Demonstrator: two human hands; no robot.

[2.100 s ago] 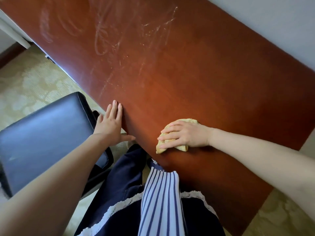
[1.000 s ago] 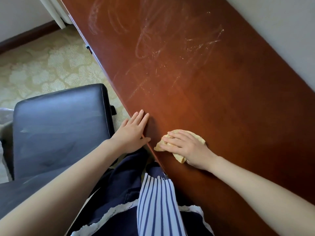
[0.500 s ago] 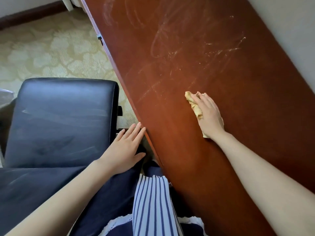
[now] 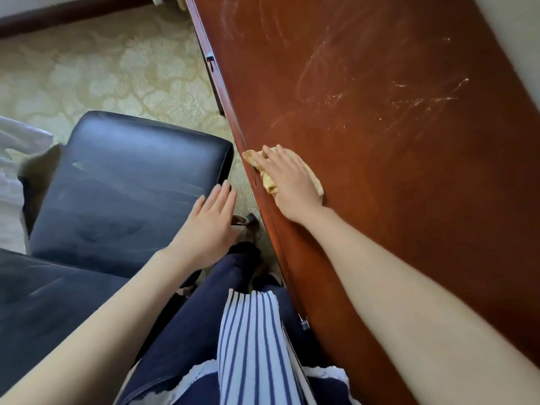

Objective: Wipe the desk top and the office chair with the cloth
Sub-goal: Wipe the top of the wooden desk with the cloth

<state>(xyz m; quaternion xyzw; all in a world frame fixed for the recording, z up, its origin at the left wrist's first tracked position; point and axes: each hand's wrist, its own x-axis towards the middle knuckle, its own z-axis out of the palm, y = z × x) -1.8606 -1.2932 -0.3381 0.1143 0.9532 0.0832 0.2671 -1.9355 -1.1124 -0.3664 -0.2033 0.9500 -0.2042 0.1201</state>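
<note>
Though crumpled, cloth [image 4: 268, 183] on glossy desk [image 4: 380, 176]

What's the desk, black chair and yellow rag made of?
The desk top looks like glossy reddish-brown wood or veneer: it reflects light and shows pale smears. The chair is probably black leather or vinyl, smooth with soft sheen. The cloth is soft fabric, crumpled in folds.
</note>
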